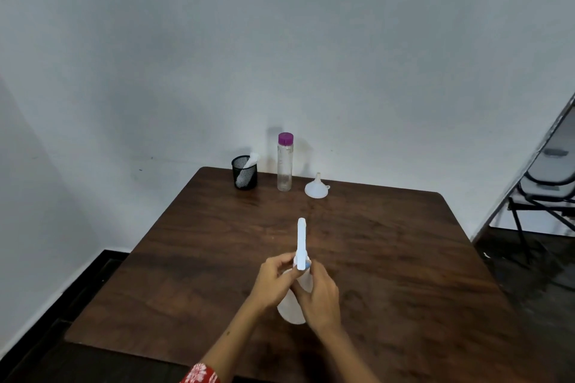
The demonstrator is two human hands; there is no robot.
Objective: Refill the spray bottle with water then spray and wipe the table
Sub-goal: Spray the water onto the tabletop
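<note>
A white spray bottle (301, 239) stands on the dark wooden table (389, 258), its nozzle pointing away from me. My left hand (273, 284) grips the bottle at its neck from the left. My right hand (320, 295) curls round the neck and collar from the right, hiding most of the body. At the table's far edge stand a clear water bottle (284, 165) with a purple cap and a white funnel (316, 186) lying mouth down. A black mesh cup (245, 172) holds a white cloth (247, 166).
A pale wall runs behind the table and to the left. A folding metal chair (547, 193) stands on the dark floor to the right of the table. The table's near edge is just in front of my forearms.
</note>
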